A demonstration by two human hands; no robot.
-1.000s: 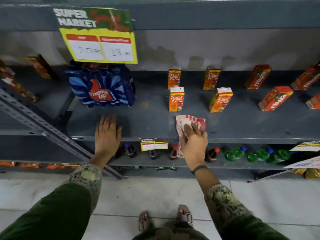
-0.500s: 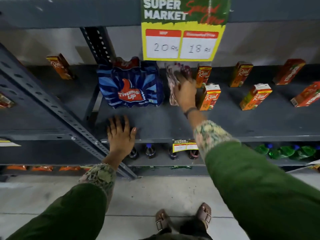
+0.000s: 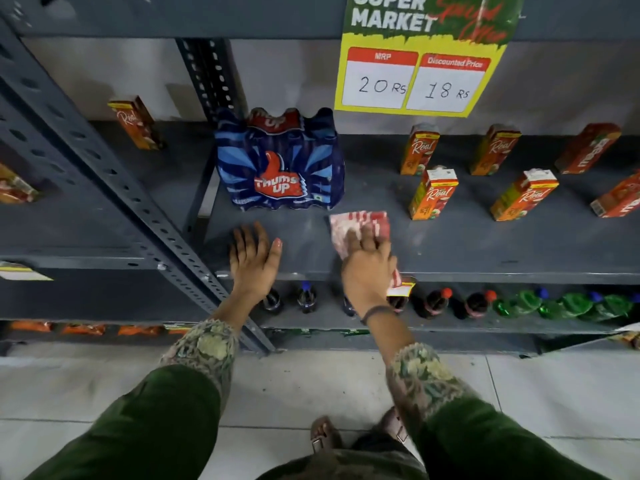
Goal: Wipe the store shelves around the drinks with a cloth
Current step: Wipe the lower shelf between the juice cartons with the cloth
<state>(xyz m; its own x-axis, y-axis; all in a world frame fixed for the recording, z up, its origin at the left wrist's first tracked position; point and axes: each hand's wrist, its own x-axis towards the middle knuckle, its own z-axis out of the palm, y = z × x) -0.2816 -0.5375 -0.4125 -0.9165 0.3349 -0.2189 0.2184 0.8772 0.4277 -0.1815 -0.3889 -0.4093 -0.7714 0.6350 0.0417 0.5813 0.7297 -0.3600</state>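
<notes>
A red-and-white cloth (image 3: 360,225) lies flat on the grey shelf (image 3: 485,247) near its front edge, and my right hand (image 3: 369,268) presses down on it. The cloth sits just right of a blue Thums Up multipack (image 3: 278,161) and left of an orange Real juice carton (image 3: 433,194). My left hand (image 3: 254,259) rests flat and open on the shelf in front of the multipack, holding nothing.
More juice cartons (image 3: 524,195) stand spread along the shelf to the right and one (image 3: 135,123) at the back left. A price sign (image 3: 420,57) hangs above. Cola bottles (image 3: 436,303) and green bottles (image 3: 568,304) fill the lower shelf. A slanted perforated upright (image 3: 114,188) crosses at left.
My right hand has pulled the cloth from the back of the shelf beside the multipack toward the front edge. My left hand has stayed flat on the shelf.
</notes>
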